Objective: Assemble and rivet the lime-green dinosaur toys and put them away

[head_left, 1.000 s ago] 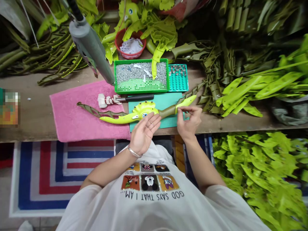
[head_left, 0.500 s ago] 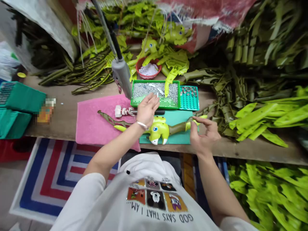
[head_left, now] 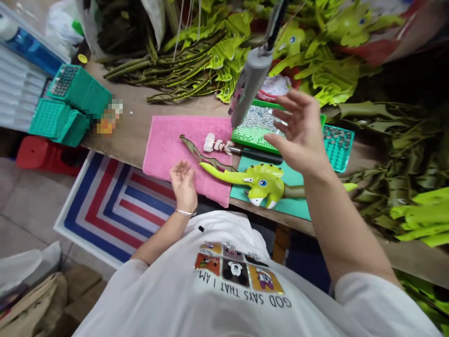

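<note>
Wooden bench (head_left: 129, 98), pink towel (head_left: 175, 140): L hand (head_left: 182, 185) open, R hand (head_left: 298, 131) wide (over green tray (head_left: 245, 141)).

A towel (head_left: 164, 150) lies on the workbench (head_left: 129, 103), a toy dinosaur (head_left: 263, 185) stretching across its right edge, a hand tool (head_left: 254, 155) resting partly on it, a stud tray (head_left: 254, 131) just behind, stacked trays (head_left: 68, 105) well left.

From my seat, the pink towel (head_left: 164, 154) has a lime-green dinosaur toy (head_left: 268, 192) with a blue eye (head_left: 263, 183) just right of it, and a red, white and blue striped mat (head_left: 105, 210) right below it.
</note>
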Demonstrator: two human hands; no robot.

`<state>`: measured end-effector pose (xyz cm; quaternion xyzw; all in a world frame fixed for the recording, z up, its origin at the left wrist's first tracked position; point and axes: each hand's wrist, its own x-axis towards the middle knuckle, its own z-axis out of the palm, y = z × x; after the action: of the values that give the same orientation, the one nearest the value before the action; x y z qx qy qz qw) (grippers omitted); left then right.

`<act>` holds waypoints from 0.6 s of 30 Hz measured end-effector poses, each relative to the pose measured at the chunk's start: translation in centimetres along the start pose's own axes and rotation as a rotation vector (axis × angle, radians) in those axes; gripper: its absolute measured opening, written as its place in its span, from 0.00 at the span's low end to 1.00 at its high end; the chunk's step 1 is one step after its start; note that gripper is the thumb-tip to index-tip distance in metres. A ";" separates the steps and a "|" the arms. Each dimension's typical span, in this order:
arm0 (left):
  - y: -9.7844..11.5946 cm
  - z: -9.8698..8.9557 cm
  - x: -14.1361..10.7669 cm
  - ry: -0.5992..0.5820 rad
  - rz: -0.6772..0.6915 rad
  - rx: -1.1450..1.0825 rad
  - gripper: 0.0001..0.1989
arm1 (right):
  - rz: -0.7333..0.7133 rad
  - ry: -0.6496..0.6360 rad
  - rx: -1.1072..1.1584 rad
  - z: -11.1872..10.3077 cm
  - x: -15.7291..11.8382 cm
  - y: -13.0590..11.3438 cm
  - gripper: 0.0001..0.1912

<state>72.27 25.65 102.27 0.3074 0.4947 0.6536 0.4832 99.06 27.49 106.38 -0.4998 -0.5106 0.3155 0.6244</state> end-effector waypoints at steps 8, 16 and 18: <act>-3.8 3.4 -5.1 -0.255 -0.485 -0.152 0.29 | -0.018 -0.260 0.149 5.6 6.4 -1.7 0.30; -7.8 5.6 -4.7 -0.224 -0.312 -0.191 0.29 | 0.154 -0.080 0.169 7.1 0.2 -3.9 0.19; -8.2 5.5 -4.6 -0.257 -0.300 -0.202 0.31 | 0.192 -0.090 0.221 8.0 -0.8 -3.6 0.18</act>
<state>81.37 23.59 96.66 0.2614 0.4013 0.5760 0.6625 90.77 28.13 109.41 -0.4599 -0.4501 0.4504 0.6189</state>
